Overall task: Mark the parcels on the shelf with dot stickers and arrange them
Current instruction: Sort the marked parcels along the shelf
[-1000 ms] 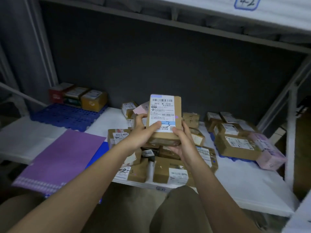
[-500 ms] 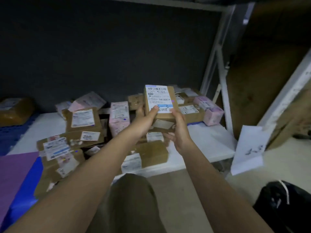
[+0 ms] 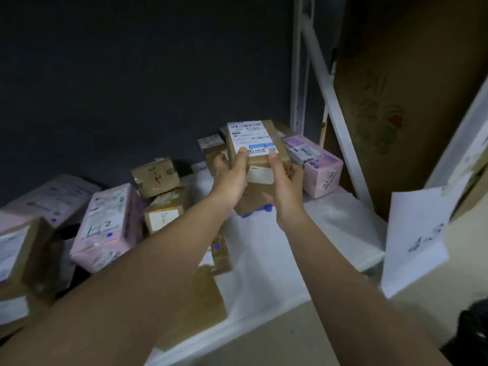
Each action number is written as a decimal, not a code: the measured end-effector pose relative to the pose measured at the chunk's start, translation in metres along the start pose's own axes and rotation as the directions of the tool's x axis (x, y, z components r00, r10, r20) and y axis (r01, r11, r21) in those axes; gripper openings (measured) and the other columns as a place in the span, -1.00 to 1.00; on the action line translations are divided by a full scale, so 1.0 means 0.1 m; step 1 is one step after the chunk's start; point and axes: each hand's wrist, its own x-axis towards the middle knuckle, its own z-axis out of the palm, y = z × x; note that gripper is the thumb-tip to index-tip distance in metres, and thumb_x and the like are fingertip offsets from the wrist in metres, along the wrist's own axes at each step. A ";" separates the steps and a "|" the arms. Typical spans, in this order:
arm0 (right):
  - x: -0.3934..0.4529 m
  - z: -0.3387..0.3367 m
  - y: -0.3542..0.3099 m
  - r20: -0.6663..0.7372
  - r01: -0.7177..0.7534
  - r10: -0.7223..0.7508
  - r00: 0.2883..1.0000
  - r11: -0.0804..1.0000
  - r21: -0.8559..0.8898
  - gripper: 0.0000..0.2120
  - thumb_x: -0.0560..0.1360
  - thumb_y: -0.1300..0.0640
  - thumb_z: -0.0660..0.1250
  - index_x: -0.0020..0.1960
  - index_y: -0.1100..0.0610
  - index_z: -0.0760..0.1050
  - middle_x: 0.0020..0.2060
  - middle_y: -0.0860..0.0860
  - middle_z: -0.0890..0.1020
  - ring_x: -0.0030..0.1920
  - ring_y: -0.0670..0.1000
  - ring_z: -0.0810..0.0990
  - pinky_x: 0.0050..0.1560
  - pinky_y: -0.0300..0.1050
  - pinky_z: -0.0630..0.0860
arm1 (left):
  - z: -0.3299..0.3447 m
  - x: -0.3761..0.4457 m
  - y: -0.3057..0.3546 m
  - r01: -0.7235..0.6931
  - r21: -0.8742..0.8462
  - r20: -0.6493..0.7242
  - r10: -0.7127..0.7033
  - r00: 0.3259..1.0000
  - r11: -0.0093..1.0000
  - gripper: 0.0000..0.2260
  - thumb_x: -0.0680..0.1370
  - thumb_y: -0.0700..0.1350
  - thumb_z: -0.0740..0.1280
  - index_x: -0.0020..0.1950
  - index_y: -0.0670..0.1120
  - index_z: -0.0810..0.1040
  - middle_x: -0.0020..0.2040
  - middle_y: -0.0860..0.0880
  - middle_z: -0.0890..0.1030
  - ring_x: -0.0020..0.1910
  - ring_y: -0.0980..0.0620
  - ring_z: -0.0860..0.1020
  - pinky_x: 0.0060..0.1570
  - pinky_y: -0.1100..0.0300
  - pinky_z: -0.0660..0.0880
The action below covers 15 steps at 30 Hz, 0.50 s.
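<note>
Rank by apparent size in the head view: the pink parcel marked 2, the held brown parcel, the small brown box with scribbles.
1. pink parcel marked 2, though it lies nearer the camera
2. held brown parcel
3. small brown box with scribbles

Not much was legible for you here. The pink parcel [image 3: 105, 228] left of the held brown parcel [image 3: 257, 143] had a handwritten "2" on its label. The pink box [image 3: 315, 161] just right of it showed "Cont". The held parcel's own barcode label was too blurry.
</note>
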 end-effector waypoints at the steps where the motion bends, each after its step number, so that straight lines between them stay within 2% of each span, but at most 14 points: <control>1: 0.18 0.05 0.01 -0.013 0.015 -0.016 1.000 0.999 -0.034 -0.64 0.48 -0.11 0.38 0.19 -0.02 0.40 0.11 -0.06 0.59 0.05 -0.09 0.61 0.08 -0.09 0.58 | 0.03 0.18 0.02 -0.012 0.015 -0.015 0.013 1.000 1.000 -0.40 0.57 0.27 0.12 0.51 0.05 0.05 0.28 0.00 0.45 0.14 -0.01 0.50 0.21 -0.06 0.47; 2: 0.35 0.10 0.03 -0.024 0.035 -0.037 0.999 0.995 -0.097 -0.56 0.48 -0.16 0.35 0.28 0.00 0.38 0.13 -0.11 0.55 0.11 -0.08 0.57 0.10 0.01 0.56 | 0.05 0.35 0.04 -0.021 0.030 -0.027 0.022 0.999 0.999 -0.39 0.56 0.29 0.09 0.52 0.05 0.03 0.29 -0.01 0.45 0.18 -0.02 0.48 0.25 -0.05 0.44; 3: 0.52 0.15 0.04 -0.020 0.049 -0.053 0.998 0.982 -0.180 -0.47 0.49 -0.22 0.30 0.36 0.00 0.34 0.15 -0.13 0.49 0.18 -0.07 0.49 0.13 -0.15 0.40 | 0.06 0.51 0.05 -0.030 0.043 -0.032 0.031 0.999 0.999 -0.39 0.56 0.30 0.07 0.52 0.05 0.04 0.30 -0.02 0.46 0.20 -0.03 0.48 0.27 -0.04 0.41; 4: 0.70 0.22 0.06 -0.017 0.050 -0.056 0.998 0.971 -0.232 -0.40 0.47 -0.28 0.25 0.40 0.00 0.30 0.19 -0.11 0.45 0.23 -0.05 0.44 0.09 -0.15 0.28 | 0.06 0.67 0.06 -0.044 0.051 -0.030 0.045 0.999 0.998 -0.41 0.56 0.31 0.05 0.51 0.06 0.07 0.28 -0.02 0.48 0.21 -0.03 0.49 0.28 -0.03 0.40; 5: 0.89 0.31 0.09 -0.014 0.043 -0.048 0.999 0.968 -0.249 -0.34 0.44 -0.32 0.23 0.42 -0.01 0.29 0.24 -0.06 0.44 0.27 0.01 0.43 0.23 -0.07 0.34 | 0.04 0.83 0.06 -0.063 0.057 -0.025 0.064 0.998 0.996 -0.43 0.56 0.32 0.04 0.49 0.07 0.11 0.27 -0.02 0.51 0.20 -0.03 0.51 0.28 -0.04 0.41; 6: 1.04 0.40 0.11 -0.016 0.033 -0.039 0.999 0.966 -0.256 -0.33 0.42 -0.33 0.22 0.41 0.00 0.30 0.27 0.00 0.45 0.26 0.06 0.45 0.21 -0.01 0.38 | 0.01 0.97 0.07 -0.082 0.054 -0.016 0.083 0.996 0.995 -0.45 0.56 0.32 0.04 0.47 0.09 0.15 0.25 -0.02 0.52 0.18 -0.04 0.52 0.27 -0.05 0.42; 7: 1.20 0.49 0.11 -0.009 0.035 -0.040 0.999 0.960 -0.279 -0.36 0.42 -0.33 0.21 0.38 0.01 0.34 0.24 0.03 0.49 0.21 0.08 0.49 0.20 0.01 0.42 | -0.02 1.11 0.08 -0.095 0.042 -0.002 0.095 0.995 0.995 -0.44 0.55 0.34 0.05 0.47 0.10 0.16 0.25 -0.02 0.52 0.18 -0.04 0.53 0.26 -0.06 0.44; 9: 1.49 0.65 0.10 0.039 0.079 -0.070 0.997 0.923 -0.377 -0.51 0.49 -0.27 0.20 0.26 0.03 0.42 0.04 -0.01 0.57 0.06 0.03 0.54 0.10 -0.07 0.46 | -0.11 1.35 0.08 -0.118 0.031 0.016 0.117 0.993 0.993 -0.40 0.52 0.38 0.06 0.47 0.11 0.16 0.25 -0.01 0.52 0.17 -0.04 0.54 0.24 -0.07 0.46; 11: 1.75 0.75 0.07 0.081 0.141 -0.119 0.990 0.908 -0.394 -0.65 0.56 -0.15 0.20 0.23 0.04 0.38 -0.09 -0.06 0.54 -0.07 -0.04 0.56 -0.11 -0.26 0.46 | -0.20 1.59 0.06 -0.140 0.056 -0.035 0.142 0.989 0.989 -0.43 0.50 0.40 0.04 0.37 0.09 0.22 0.18 -0.01 0.54 0.10 -0.03 0.56 0.19 -0.05 0.49; 12: 1.86 0.80 0.04 0.105 0.150 -0.118 0.987 0.912 -0.383 -0.67 0.57 -0.10 0.21 0.25 0.05 0.34 -0.09 -0.06 0.53 -0.12 -0.08 0.55 -0.23 -0.32 0.45 | -0.23 1.69 0.03 -0.144 0.082 -0.078 0.151 0.985 0.986 -0.49 0.51 0.38 0.05 0.30 0.08 0.23 0.12 0.00 0.55 0.06 -0.02 0.57 0.14 -0.01 0.50; 13: 1.95 0.85 0.02 0.124 0.151 -0.110 0.986 0.907 -0.394 -0.67 0.58 -0.06 0.22 0.27 0.05 0.31 -0.07 -0.04 0.53 -0.14 -0.10 0.55 -0.27 -0.31 0.47 | -0.26 1.76 0.00 -0.157 0.132 -0.120 0.172 0.978 0.979 -0.56 0.55 0.32 0.06 0.27 0.06 0.22 0.09 0.00 0.55 0.03 -0.01 0.57 0.08 0.05 0.49; 14: 2.03 0.91 0.03 0.132 0.166 -0.118 0.984 0.882 -0.442 -0.63 0.57 -0.06 0.24 0.29 0.07 0.29 -0.01 0.00 0.53 -0.09 -0.06 0.57 -0.19 -0.24 0.52 | -0.28 1.82 -0.02 -0.174 0.202 -0.150 0.206 0.967 0.964 -0.61 0.58 0.23 0.11 0.29 0.04 0.19 0.10 0.00 0.52 0.06 -0.02 0.56 0.05 0.07 0.47; 15: 2.12 0.96 0.05 0.122 0.193 -0.151 0.981 0.824 -0.532 -0.58 0.56 -0.09 0.25 0.33 0.08 0.28 0.09 0.05 0.53 0.02 0.01 0.57 -0.03 -0.11 0.55 | -0.30 1.87 -0.06 -0.195 0.286 -0.168 0.249 0.954 0.938 -0.60 0.60 0.13 0.17 0.34 0.00 0.16 0.17 -0.02 0.48 0.16 -0.06 0.51 0.10 0.05 0.44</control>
